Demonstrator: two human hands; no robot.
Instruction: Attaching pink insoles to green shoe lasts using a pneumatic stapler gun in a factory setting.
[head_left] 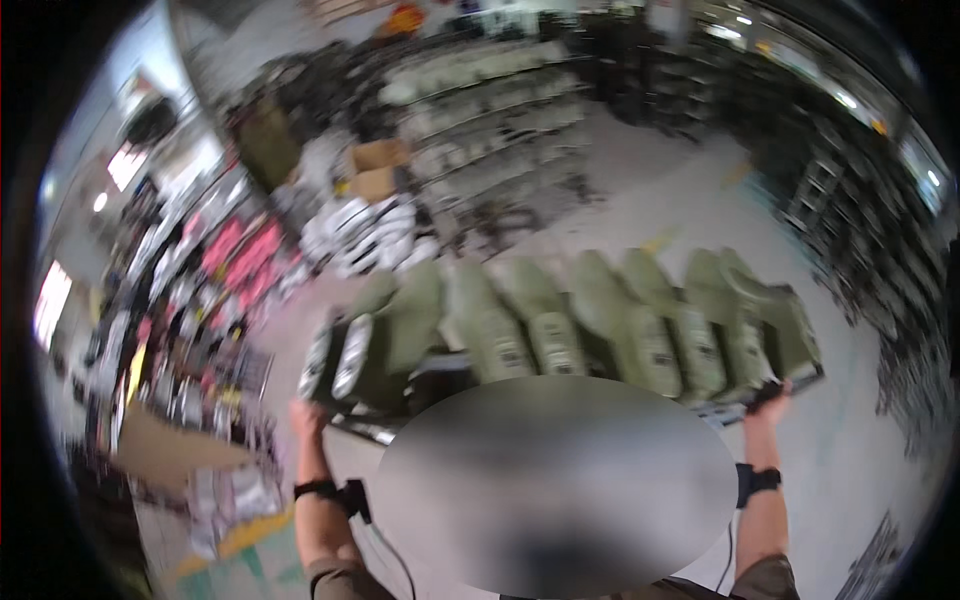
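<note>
A long rack (pixel 375 432) spans the view in front of me, with a row of several olive-green boots (pixel 592 300) lying side by side on it. At its left end, my left hand (pixel 308 414) is closed round the edge. The opposite end is gripped by my right hand (pixel 768 402), which partly hides behind the dark end piece. Each wrist wears a black strap with a small box. A blurred grey oval covers the near middle of the rack.
Ahead stands a tiered rack (pixel 490 130) loaded with pale green items. A cardboard box (pixel 378 168) and white bundles (pixel 370 232) lie left of it. Pink and white goods (pixel 245 255) fill the left side. Dark stacked racks (pixel 850 220) line the right.
</note>
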